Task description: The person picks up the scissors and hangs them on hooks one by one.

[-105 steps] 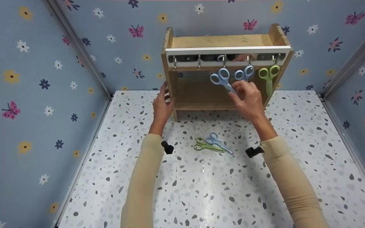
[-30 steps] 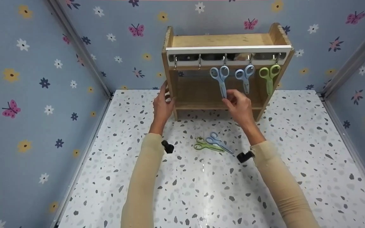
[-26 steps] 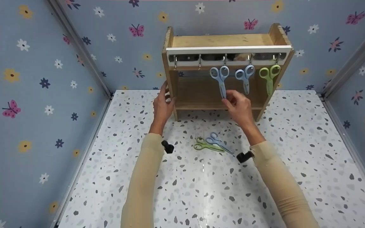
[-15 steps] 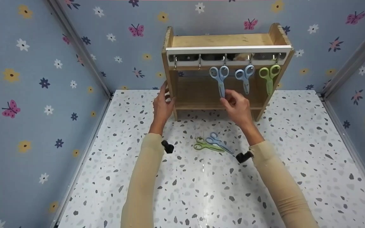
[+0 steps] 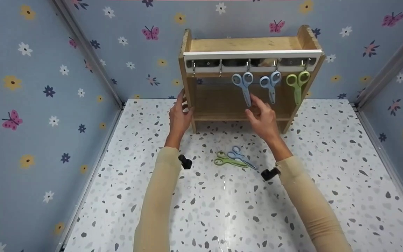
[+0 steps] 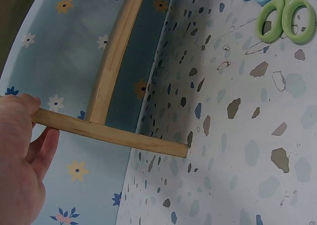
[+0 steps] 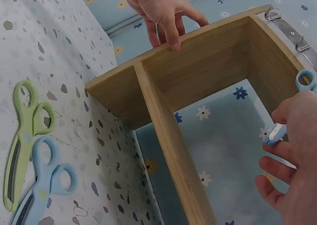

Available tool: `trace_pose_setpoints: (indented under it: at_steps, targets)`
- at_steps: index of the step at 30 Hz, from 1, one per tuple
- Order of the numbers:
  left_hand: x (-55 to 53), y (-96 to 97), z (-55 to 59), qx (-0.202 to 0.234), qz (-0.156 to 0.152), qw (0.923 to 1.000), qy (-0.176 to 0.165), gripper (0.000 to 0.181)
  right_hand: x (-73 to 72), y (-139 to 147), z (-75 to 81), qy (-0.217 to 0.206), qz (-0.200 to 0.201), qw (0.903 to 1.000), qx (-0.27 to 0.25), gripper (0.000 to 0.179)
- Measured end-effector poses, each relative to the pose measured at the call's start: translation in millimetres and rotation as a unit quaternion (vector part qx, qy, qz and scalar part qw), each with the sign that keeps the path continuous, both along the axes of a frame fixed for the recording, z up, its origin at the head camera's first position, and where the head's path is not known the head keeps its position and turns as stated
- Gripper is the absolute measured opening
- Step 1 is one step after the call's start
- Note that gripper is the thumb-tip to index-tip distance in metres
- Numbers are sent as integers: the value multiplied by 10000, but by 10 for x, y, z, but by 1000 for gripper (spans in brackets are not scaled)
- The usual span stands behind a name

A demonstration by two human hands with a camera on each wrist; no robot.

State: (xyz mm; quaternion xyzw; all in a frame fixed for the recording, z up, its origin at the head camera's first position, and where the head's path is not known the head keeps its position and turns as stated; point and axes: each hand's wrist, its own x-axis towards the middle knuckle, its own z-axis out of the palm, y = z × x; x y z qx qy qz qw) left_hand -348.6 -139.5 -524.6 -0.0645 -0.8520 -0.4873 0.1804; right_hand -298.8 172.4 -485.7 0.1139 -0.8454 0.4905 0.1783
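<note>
My left hand grips the left side panel of a small wooden shelf, thumb and fingers on opposite faces of the board. Blue scissors hang by a handle loop from the middle hook of the shelf's front rail. My right hand is at their blade tip, thumb and forefinger parted around it. To their right hang a second blue pair of scissors and green scissors, each on its own hook. The right wrist view shows the blade tip between my right fingers.
On the speckled white tabletop, green scissors and blue scissors lie partly crossed before the shelf. Two bare hooks are on the rail's left. Flower-patterned walls close in the back and sides.
My right hand drew the middle blue scissors left and down until they hung straighter, then its fingers parted from the blade. The scissors' tip swung slightly right. My left hand stayed in place.
</note>
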Motion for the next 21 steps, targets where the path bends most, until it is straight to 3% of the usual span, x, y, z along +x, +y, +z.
trace_pose_setpoints:
  at_steps: [21]
  targets:
    - [-4,13,-6,-7,56,9999,-153,75,14,47,-60,-70,117,9999,6,59]
